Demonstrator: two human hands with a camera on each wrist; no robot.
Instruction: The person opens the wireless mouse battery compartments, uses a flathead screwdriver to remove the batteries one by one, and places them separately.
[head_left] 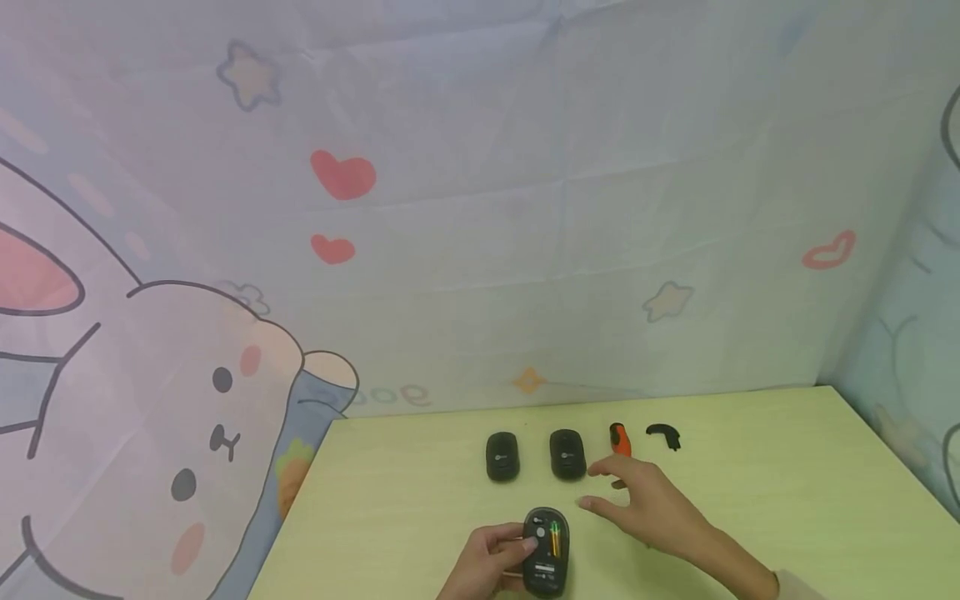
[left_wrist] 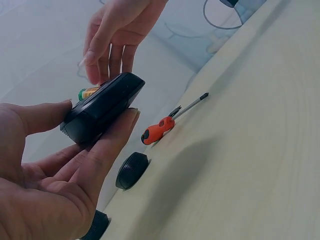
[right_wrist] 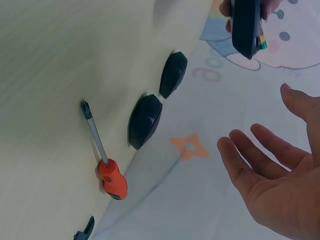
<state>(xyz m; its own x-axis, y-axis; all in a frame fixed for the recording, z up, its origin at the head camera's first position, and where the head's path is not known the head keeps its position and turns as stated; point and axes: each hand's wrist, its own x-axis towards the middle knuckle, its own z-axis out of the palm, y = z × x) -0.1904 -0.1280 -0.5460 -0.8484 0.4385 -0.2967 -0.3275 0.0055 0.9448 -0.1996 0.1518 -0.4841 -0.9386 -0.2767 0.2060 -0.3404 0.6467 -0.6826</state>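
Observation:
My left hand [head_left: 487, 560] grips a black computer mouse [head_left: 545, 575], underside up, thumb on one side and fingers on the other. Its battery bay shows a green-and-gold battery [head_left: 555, 540], which stands a little proud of the casing in the left wrist view. To the right of the mouse, my right hand [head_left: 652, 507] is held above the table, fingers spread and loosely bent with nothing between them. Two more black mice, one on the left [head_left: 502, 457] and one nearer the right hand [head_left: 567, 455], lie upright on the table.
Behind the right hand lies a screwdriver [right_wrist: 113, 179] with an orange-and-black handle. A small curved black piece [head_left: 666, 434] sits to its right. The pale yellow table [head_left: 390, 508] ends at a cartoon-printed cloth backdrop [head_left: 480, 292].

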